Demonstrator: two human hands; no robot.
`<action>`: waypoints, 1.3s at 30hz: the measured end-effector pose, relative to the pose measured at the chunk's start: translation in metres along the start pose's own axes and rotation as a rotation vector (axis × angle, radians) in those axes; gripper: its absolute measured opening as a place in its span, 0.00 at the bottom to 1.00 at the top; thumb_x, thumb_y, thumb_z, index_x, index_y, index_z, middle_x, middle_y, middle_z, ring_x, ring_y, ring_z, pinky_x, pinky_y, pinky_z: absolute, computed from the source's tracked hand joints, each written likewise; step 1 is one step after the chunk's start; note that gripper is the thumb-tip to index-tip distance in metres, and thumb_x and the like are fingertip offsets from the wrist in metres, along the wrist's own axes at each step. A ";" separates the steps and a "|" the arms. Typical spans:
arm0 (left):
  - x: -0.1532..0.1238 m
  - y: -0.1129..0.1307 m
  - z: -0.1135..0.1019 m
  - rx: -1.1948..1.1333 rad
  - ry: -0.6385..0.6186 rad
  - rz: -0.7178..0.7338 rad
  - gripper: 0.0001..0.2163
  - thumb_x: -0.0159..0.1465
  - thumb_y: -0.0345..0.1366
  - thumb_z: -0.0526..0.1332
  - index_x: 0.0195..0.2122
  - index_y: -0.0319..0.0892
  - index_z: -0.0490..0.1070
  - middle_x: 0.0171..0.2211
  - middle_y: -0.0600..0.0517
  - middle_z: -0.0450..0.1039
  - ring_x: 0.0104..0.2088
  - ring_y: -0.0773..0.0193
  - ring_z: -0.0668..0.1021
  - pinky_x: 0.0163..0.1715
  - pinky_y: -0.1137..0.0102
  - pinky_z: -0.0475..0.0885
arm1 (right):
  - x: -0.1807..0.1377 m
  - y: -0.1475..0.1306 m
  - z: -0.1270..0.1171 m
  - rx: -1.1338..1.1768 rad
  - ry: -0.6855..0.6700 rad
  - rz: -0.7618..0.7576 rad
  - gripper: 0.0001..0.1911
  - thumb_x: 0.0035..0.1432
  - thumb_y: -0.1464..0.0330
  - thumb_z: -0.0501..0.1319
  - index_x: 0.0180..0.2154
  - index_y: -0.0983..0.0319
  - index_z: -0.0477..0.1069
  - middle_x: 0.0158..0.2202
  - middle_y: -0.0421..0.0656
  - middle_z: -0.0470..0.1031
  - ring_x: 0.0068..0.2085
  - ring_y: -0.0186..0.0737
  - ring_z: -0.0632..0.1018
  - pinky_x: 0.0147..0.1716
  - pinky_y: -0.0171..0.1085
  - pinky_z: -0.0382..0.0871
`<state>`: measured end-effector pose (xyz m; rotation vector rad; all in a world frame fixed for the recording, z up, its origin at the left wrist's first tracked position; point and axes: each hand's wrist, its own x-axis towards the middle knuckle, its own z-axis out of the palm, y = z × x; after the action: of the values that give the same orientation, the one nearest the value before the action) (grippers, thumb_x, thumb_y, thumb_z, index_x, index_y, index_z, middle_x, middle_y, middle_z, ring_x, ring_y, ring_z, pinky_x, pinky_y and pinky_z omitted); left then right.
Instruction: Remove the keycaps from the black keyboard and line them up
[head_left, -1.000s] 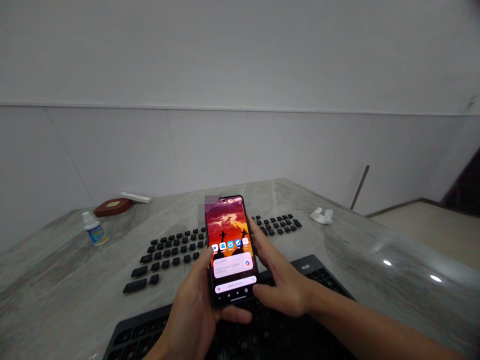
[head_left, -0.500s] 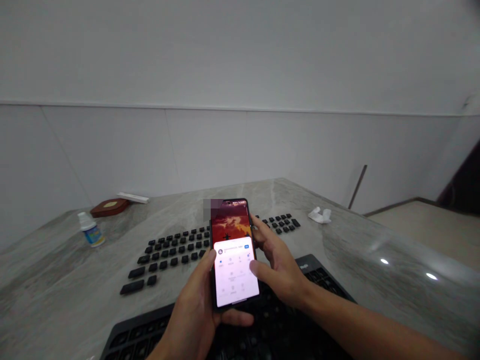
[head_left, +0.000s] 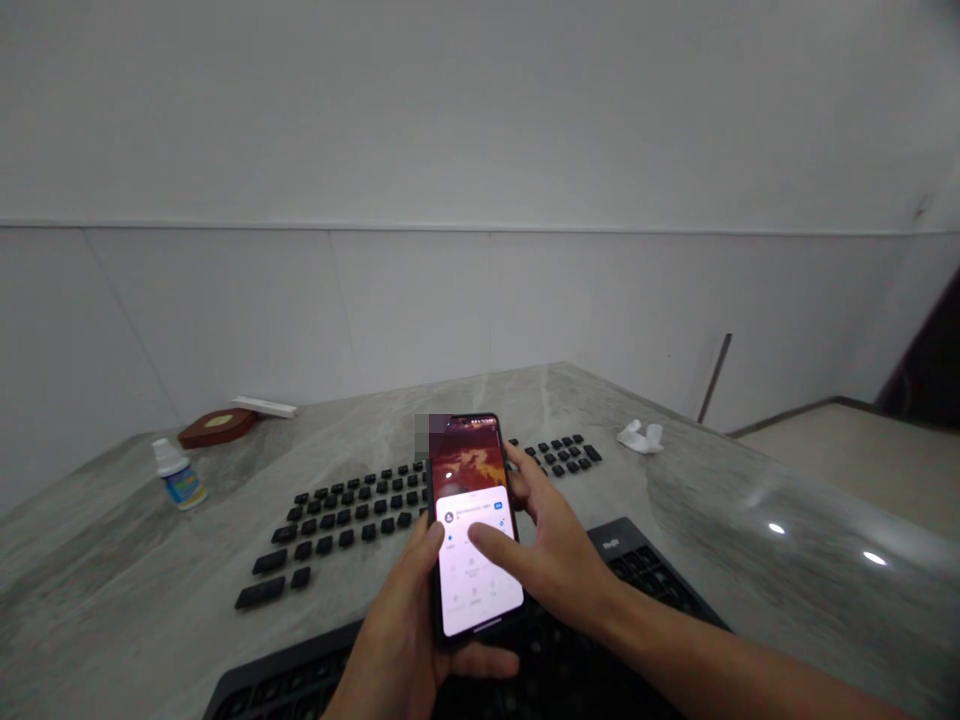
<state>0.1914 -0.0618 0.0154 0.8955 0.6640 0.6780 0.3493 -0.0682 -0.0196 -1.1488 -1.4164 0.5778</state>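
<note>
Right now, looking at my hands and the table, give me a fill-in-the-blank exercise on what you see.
1. The left hand holds a ____ upright above the black keyboard.
2. The ____ of the right hand touches the lit screen.
3. The small bottle, left of the loose keycaps, has a ____ cap.
Missing words: smartphone; thumb; white.

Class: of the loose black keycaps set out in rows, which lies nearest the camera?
The long keycap at the left end of the front row, a wide bar; one small square keycap beside it sits slightly farther back.
</note>
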 end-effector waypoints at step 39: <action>0.002 -0.006 -0.001 0.007 0.060 -0.081 0.24 0.71 0.44 0.46 0.65 0.37 0.53 0.50 0.36 0.71 0.40 0.50 0.75 0.24 0.64 0.76 | 0.007 0.000 -0.010 0.020 0.199 -0.001 0.18 0.58 0.66 0.58 0.50 0.65 0.66 0.26 0.40 0.70 0.29 0.40 0.73 0.29 0.39 0.66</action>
<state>0.1934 -0.0627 0.0093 0.8532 0.7525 0.6322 0.3599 -0.0645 -0.0142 -1.1565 -1.2381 0.4632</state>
